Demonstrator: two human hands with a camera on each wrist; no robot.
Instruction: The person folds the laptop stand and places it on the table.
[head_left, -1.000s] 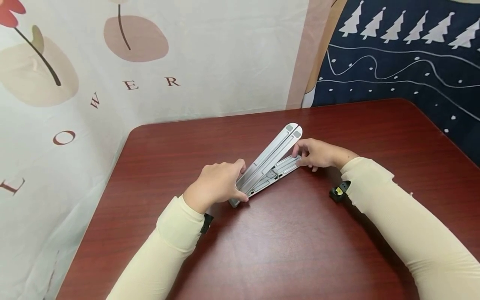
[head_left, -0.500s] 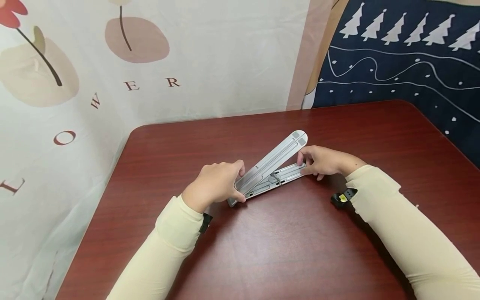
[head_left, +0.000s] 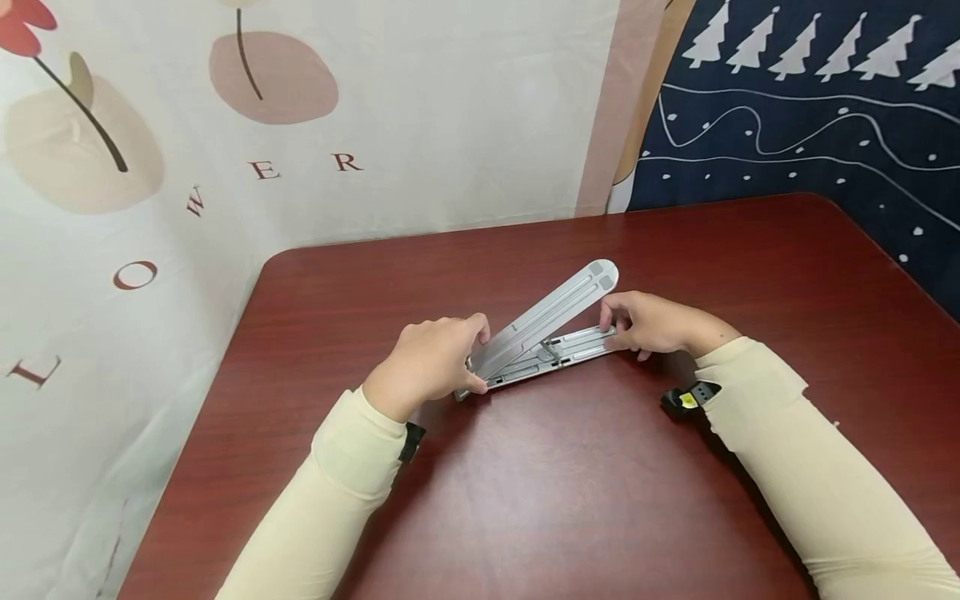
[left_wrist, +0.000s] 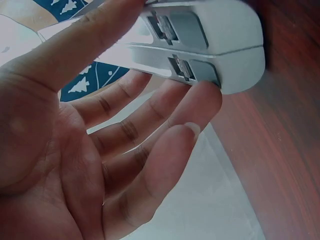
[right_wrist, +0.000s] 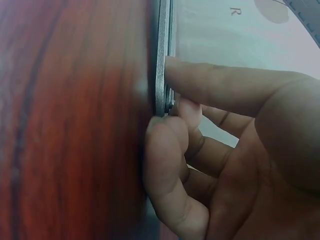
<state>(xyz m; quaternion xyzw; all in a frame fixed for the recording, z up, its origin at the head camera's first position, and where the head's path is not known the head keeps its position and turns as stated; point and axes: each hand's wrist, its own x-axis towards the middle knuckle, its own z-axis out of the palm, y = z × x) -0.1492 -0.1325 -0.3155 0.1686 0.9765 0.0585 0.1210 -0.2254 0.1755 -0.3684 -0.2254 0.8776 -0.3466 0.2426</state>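
Observation:
A silver folding laptop stand lies at an angle on the table, its upper arms raised in a narrow V over the base bars. My left hand grips its hinged left end between thumb and fingers. In the left wrist view, the fingers reach along the rounded end of the stand, which has small hinge slots. My right hand pinches the far right end of the base, just under the raised tip with its grey pads. In the right wrist view, the thumb and fingertips meet at the thin metal edge, close over the table.
The reddish-brown wooden table has rounded back corners. Behind it hang a pale printed cloth and a dark blue cloth with white trees. A black wrist camera sits under the right sleeve.
The stand has turned clockwise: its right end and raised tip swung right and nearer, with my right hand moving along. My left hand keeps its grip at the hinge and shifts only slightly.

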